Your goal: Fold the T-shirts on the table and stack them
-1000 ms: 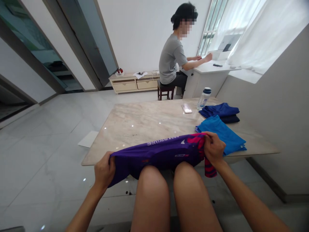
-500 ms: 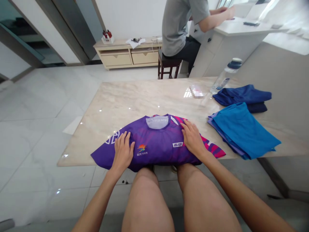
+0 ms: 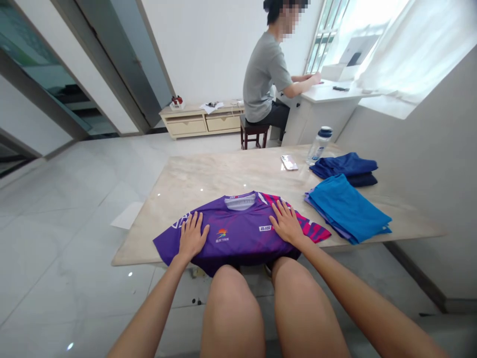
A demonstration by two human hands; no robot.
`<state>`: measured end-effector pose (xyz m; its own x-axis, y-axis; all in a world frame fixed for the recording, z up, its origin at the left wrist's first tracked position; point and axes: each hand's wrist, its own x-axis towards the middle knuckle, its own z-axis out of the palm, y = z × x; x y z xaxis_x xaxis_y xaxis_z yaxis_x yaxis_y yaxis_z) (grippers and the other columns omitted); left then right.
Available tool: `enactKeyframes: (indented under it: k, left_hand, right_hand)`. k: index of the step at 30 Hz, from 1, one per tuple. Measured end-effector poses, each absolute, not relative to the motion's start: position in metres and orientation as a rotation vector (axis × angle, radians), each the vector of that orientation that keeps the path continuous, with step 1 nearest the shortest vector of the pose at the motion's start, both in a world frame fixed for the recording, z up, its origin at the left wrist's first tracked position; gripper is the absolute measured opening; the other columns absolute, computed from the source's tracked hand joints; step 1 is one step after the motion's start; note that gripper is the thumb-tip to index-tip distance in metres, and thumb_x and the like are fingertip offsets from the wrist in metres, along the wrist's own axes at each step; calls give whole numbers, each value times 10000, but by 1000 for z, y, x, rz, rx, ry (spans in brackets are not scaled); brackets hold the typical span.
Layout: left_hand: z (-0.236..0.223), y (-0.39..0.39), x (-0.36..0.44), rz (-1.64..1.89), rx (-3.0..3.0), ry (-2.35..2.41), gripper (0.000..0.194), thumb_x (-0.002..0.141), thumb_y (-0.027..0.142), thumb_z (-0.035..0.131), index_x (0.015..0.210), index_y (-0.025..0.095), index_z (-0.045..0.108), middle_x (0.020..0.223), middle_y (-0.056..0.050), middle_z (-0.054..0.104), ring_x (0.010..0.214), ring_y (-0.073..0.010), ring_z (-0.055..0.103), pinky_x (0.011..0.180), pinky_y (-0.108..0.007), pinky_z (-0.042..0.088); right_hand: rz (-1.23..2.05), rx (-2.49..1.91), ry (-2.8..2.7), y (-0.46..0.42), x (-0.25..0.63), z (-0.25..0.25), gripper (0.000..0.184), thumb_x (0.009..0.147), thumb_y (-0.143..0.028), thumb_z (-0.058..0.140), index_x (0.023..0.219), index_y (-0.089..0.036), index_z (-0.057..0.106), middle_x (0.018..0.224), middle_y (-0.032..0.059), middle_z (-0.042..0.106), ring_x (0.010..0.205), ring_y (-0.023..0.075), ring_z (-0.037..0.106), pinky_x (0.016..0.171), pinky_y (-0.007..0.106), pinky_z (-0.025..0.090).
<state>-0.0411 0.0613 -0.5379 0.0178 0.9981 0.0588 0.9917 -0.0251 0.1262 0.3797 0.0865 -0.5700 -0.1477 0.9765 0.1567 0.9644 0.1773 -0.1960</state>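
A purple sports T-shirt (image 3: 238, 231) with pink-striped sleeve and printed logos lies spread, neckline away from me, on the near edge of a marble-look table (image 3: 208, 171). Its lower part drops over the edge towards my knees. My left hand (image 3: 193, 236) rests flat on the shirt's left shoulder area, fingers spread, beside the colourful logo. On the other side my right hand (image 3: 287, 223) lies flat near the pink sleeve, partly covering the white "BIG" print. Neither hand grips the cloth. The shirt's hem is hidden below the table edge.
Folded blue cloth (image 3: 350, 209) and navy cloth (image 3: 345, 166) lie at the table's right. Behind them stand a water bottle (image 3: 319, 145) and a phone (image 3: 289, 162). A person in a grey T-shirt (image 3: 263, 77) sits on a stool (image 3: 254, 130) at a white desk (image 3: 331, 94).
The view has tilted up, showing more of the seated person and the window. Both hands stay on the shirt, their fingers now flatter and more spread.
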Motion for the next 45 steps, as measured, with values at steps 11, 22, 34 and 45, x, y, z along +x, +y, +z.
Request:
enactKeyframes:
  k: [11,22,34,45]
  left_hand:
    - [-535,187,-62,137,2197,2196,733,1127,514,335,1760,149,390,1837,-149,326,1723,-356,274,1396,-600,230]
    - [-552,317,-90,301,2208,2116,773,1112,635,333,1749,205,412,1848,-128,322,1721,-352,267,1394,-624,191]
    - [-534,197,-51,545,2323,1923,686,1137,476,308,1730,145,406,1804,-167,409,1671,-303,393,1398,-526,246]
    - [-524,80,-67,149,2433,2039,682,1091,387,323,1690,105,489,1749,-213,474,1651,-399,420,1336,-713,295]
  right_hand:
    - [92,-1837,-2255,213,364,-567,691,1154,-540,319,1776,-245,380,1844,115,317,1729,333,235,1389,624,201]
    - [158,-1634,-2328,368,378,-578,724,1160,-590,366,1761,-187,389,1846,135,310,1725,362,221,1386,670,173]
    - [147,-1518,-2365,217,350,-541,657,1180,-414,319,1800,-199,301,1866,125,247,1743,313,186,1409,616,178]
    - [114,-1863,-2368,36,457,-549,647,1163,-426,350,1757,-178,417,1813,147,355,1718,365,254,1375,659,256]
